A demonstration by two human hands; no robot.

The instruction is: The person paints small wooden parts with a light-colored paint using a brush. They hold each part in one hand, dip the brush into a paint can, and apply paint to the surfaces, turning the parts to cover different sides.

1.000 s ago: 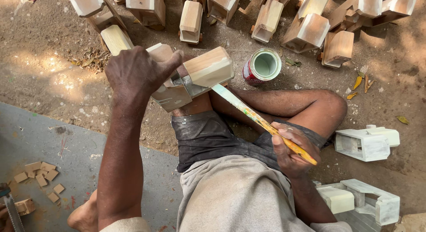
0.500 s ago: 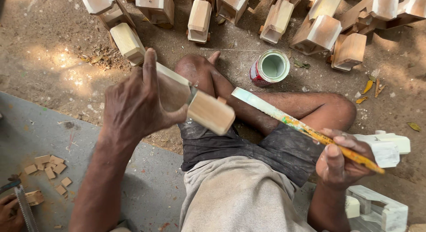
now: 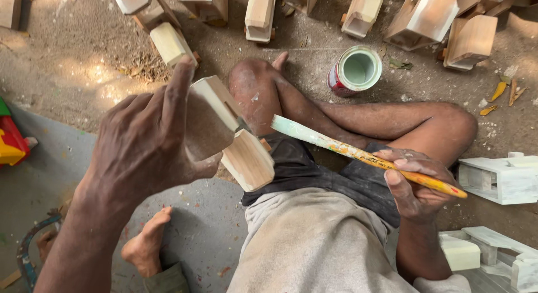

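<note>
Left grip: my left hand (image 3: 148, 144) is wrapped closed around a pale, notched wooden block (image 3: 227, 133), thumb underneath and forefinger raised along its upper edge.
Block position: the wooden block is lifted off the ground, tilted, its square lower end over my lap just beside my bent knee (image 3: 252, 85).
Right grip: my right hand (image 3: 414, 183) is clenched around a long flat brush with a yellow-orange handle (image 3: 364, 155); the handle's tail sticks out past my knuckles to the right.
Brush tip: the pale green, paint-coated end touches the block at its notch.
Open room: between my two hands lie only my crossed legs and dark shorts (image 3: 330, 175); the brush spans that gap clear of them.
Paint: a small red tin of pale green paint (image 3: 354, 71) stands open on the ground beyond my shin, well apart from the brush tip.
Far edge: a row of unpainted wooden blocks (image 3: 260, 12) lies along the top, near the tin.
Right edge: pale painted wooden pieces (image 3: 499, 178) sit just beside my right hand and below it.
Surface: sandy dirt ground (image 3: 73, 68) with wood chips; a grey mat (image 3: 50, 164) under my left side.
Left edge: a red and yellow plastic thing (image 3: 11, 141) on the mat.
</note>
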